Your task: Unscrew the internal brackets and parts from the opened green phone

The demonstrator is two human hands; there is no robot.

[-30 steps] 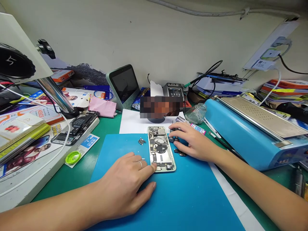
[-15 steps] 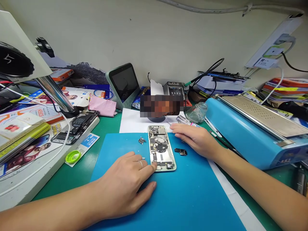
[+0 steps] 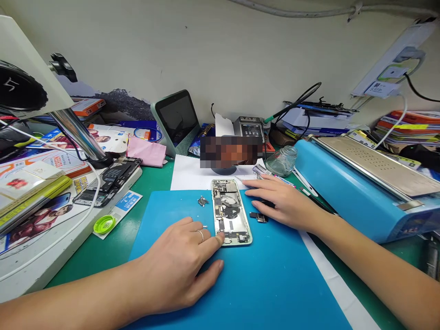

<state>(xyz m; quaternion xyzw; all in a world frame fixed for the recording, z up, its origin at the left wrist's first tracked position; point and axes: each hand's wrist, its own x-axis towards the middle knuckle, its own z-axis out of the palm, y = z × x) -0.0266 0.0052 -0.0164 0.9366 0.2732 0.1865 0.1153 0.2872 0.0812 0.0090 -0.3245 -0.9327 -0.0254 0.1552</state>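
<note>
A: Where is the phone?
B: Innards bared, flat on the blue mat.
A: Left hand?
B: Index fingertip touching the phone's near left corner; thumb spread away.
A: Right hand?
B: Fingers outstretched, just right of the phone. Dark item beneath, mostly hidden; cannot tell whether gripped. Small part lies beside the thumb.

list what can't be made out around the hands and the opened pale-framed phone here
- Head view: part of the opened pale-framed phone's lower left corner, covered by the bare left hand's fingertip.
- Head view: what lies beneath the bare right hand, or whether it grips anything; its own fingers hide this.
- Head view: any markings on the small dark rectangular part; too small.
- Head view: the round black disc's far side, cut off by the left edge.
</note>
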